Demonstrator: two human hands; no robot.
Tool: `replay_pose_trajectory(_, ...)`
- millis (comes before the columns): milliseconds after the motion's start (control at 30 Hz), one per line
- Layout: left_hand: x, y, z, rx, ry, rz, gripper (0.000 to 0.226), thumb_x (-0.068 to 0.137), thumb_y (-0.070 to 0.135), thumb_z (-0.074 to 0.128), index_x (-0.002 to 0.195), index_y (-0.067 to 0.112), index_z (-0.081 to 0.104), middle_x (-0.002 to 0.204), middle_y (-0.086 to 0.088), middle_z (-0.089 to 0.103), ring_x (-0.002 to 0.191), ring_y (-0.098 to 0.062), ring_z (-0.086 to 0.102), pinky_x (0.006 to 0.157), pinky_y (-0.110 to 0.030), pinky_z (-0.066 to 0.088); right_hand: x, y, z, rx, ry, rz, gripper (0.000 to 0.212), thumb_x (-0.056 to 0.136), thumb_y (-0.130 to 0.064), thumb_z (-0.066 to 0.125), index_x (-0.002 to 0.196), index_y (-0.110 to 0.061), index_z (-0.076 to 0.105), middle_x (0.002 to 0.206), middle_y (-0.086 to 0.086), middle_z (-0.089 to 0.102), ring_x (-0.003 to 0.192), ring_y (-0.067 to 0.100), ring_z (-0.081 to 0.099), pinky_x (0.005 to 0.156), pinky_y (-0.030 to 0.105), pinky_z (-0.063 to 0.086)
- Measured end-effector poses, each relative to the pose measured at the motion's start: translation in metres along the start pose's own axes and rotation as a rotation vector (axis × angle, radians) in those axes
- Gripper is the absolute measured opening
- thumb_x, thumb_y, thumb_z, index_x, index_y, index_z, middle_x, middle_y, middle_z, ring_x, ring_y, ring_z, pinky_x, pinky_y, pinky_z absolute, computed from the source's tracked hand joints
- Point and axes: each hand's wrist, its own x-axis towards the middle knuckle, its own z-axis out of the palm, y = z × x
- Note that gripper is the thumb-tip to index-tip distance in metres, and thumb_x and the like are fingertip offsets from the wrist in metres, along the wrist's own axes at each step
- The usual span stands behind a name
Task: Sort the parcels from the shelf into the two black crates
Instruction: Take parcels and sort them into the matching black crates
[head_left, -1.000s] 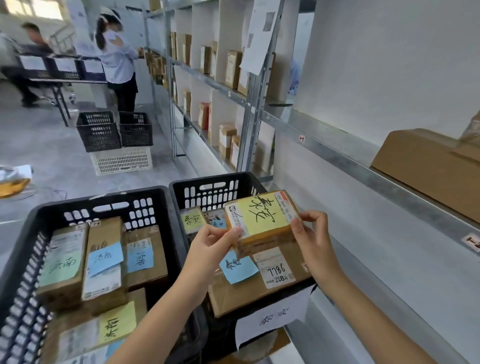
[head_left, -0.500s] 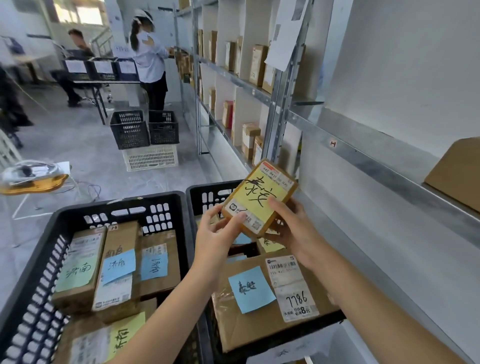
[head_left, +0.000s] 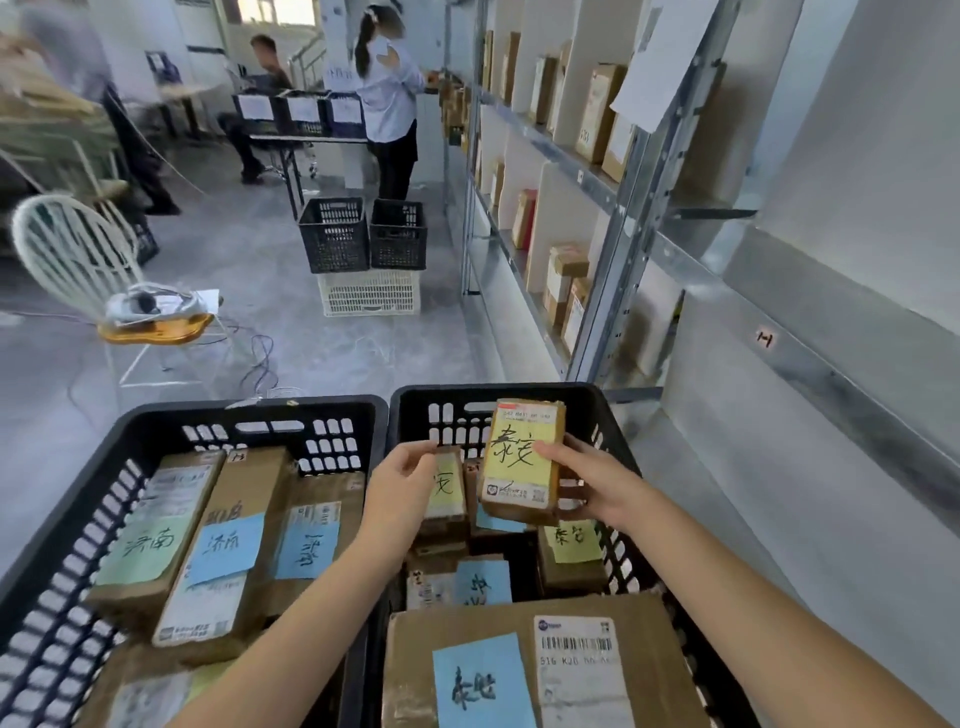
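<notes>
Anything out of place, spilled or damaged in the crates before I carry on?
Nothing looks spilled or damaged. The right crate is jumbled: small parcels stand at mixed angles behind a large box. The right hand holds a yellow-note parcel above them.

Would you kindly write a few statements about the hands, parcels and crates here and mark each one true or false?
1. The right hand holds a small parcel with a yellow note. True.
2. That small parcel is over the left crate. False: it is over the right crate.
3. The large parcel nearest the camera bears a blue note. True.
4. The left crate is empty. False: it holds several boxes with green and blue notes.
5. The left hand reaches into the left crate. False: it grips a standing parcel in the right crate.
</notes>
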Motion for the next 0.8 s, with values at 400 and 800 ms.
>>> replay_pose_trajectory(400,0.049,-0.012,0.028,0.213,0.029,-0.025,0.032,0.096,0.018,0.051,0.126,0.026,0.061,0.125,0.012,0.061,0.117,-0.005,0.053,0.089,-0.02,0.038,0.104,0.025,0.006,-0.142,-0.047,0.095,0.058,0.082,-0.026,0.078,0.136,-0.025,0.055,0.103,0.0,0.072,0.088,0.017,0.068,0.06,0.028,0.053)
replay_pose_trajectory(800,0.059,-0.004,0.037,0.36,0.017,0.002,0.038,0.097,0.016,0.052,0.134,0.022,0.056,0.131,0.007,0.058,0.123,-0.014,0.052,0.099,-0.027,0.042,0.119,0.029,0.01,-0.422,-0.053,0.03,0.054,0.097,-0.033,0.06,0.144,-0.01,0.046,0.12,0.005,0.068,0.096,0.017,0.068,0.078,0.028,0.057)
